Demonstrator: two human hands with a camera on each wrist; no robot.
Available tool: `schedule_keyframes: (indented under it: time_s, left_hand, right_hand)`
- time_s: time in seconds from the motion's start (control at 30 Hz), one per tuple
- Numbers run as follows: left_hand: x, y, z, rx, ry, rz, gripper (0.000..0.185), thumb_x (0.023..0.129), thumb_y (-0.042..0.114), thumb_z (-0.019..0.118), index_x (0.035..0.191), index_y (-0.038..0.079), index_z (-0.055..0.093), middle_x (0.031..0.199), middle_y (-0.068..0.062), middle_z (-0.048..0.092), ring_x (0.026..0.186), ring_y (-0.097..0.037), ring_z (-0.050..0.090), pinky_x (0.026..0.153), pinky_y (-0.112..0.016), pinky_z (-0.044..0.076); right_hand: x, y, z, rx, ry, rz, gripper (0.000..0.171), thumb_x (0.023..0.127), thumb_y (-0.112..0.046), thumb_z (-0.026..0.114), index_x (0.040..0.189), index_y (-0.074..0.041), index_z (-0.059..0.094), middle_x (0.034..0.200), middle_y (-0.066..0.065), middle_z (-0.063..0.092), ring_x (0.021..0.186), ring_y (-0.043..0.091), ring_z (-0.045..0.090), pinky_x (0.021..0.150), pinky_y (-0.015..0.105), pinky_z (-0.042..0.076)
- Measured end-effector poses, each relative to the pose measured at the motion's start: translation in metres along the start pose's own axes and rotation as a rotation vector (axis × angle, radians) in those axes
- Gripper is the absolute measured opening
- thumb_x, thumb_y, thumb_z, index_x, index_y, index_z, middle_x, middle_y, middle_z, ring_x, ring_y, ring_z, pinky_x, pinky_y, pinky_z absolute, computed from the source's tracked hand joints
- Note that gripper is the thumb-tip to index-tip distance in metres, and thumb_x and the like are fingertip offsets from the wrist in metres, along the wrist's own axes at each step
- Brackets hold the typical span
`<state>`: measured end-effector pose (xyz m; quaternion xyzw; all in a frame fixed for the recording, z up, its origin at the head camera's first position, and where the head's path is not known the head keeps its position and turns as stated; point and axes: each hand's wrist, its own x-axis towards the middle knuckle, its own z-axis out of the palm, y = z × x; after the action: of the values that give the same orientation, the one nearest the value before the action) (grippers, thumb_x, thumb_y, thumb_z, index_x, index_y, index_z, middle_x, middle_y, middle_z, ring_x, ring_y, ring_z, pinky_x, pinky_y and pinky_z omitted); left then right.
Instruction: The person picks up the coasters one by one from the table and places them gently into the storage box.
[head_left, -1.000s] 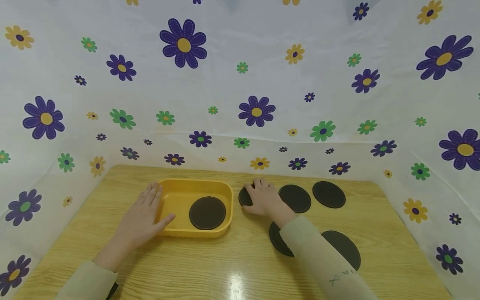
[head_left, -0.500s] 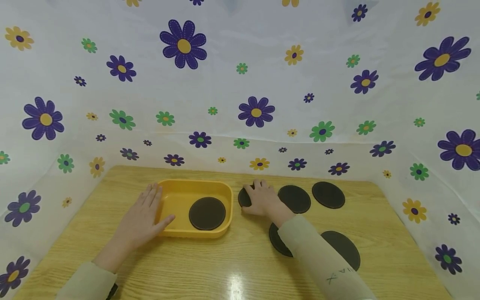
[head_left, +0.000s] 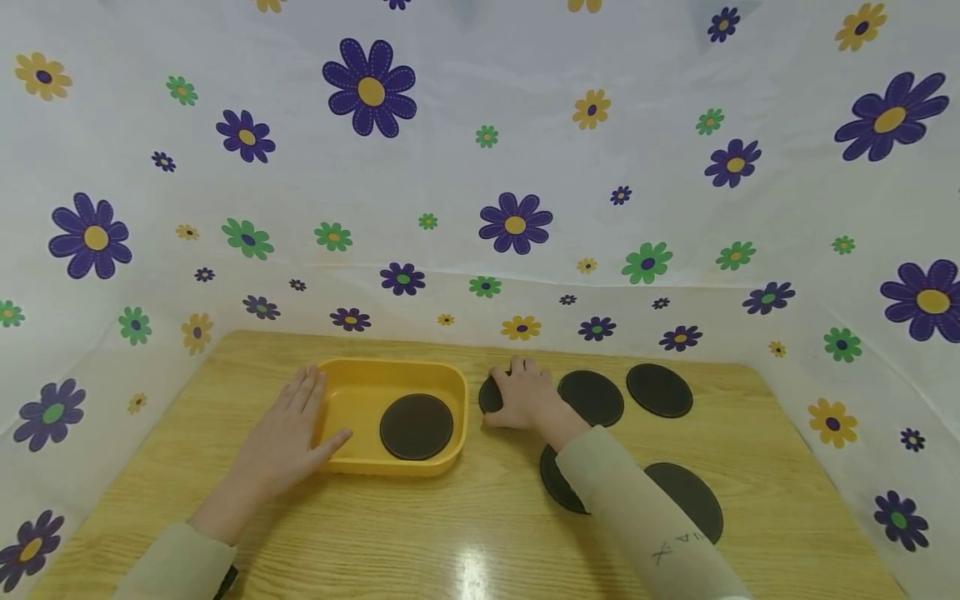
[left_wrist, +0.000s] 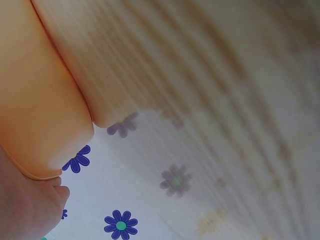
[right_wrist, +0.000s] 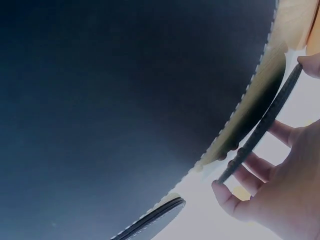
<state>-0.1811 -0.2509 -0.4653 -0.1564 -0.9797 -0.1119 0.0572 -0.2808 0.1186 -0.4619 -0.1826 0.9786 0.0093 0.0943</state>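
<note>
While the tray (head_left: 352, 407) is touched at nine o'clock by the left hand (head_left: 282, 437), fingers straight, presumably for steadying, a disc (head_left: 490, 395) at its three o'clock is gripped by the edges in the right hand (head_left: 529, 398), fingers curled.

Yellow tray (head_left: 351, 414), dark discs (head_left: 591, 398) on table (head_left: 367, 533)

On the right sleeve (head_left: 637, 508), towards five o'clock in the head view, dark marks (head_left: 682, 538) include an X-like sign (head_left: 662, 552); the others are unreadable.
</note>
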Motion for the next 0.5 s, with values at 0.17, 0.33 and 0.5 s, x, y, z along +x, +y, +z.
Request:
schedule_keyframes:
  time_s: [0.17,0.33,0.5]
  left_hand:
    - [0.000,0.001,0.000,-0.008,0.002,0.004,0.099,0.104,0.060,0.054,0.163,-0.014,0.022,0.174,-0.031,0.016,0.162,-0.051,0.018,0.132,-0.061,0.023]
    - [0.000,0.001,0.000,-0.015,0.004,0.008,0.099,0.105,0.060,0.053,0.163,-0.014,0.022,0.174,-0.031,0.015,0.162,-0.052,0.018,0.133,-0.061,0.021]
    - [0.000,0.001,-0.001,-0.011,0.006,0.006,0.099,0.105,0.059,0.054,0.163,-0.014,0.022,0.174,-0.032,0.016,0.162,-0.052,0.018,0.133,-0.060,0.021]
  right_hand:
    - [-0.002,0.003,-0.002,0.039,0.010,0.005,0.087,0.087,-0.062,0.069,0.158,-0.016,0.048,0.153,0.027,0.046,0.143,0.045,0.042,0.114,0.067,0.042]
    - [-0.004,0.005,-0.009,0.069,0.060,-0.007,0.086,0.087,-0.060,0.067,0.158,-0.016,0.049,0.152,0.027,0.044,0.144,0.046,0.041,0.112,0.068,0.043]
    - [-0.004,0.004,-0.017,0.067,0.115,-0.039,0.084,0.086,-0.061,0.065,0.156,-0.016,0.050,0.148,0.025,0.047,0.138,0.044,0.043,0.107,0.065,0.047]
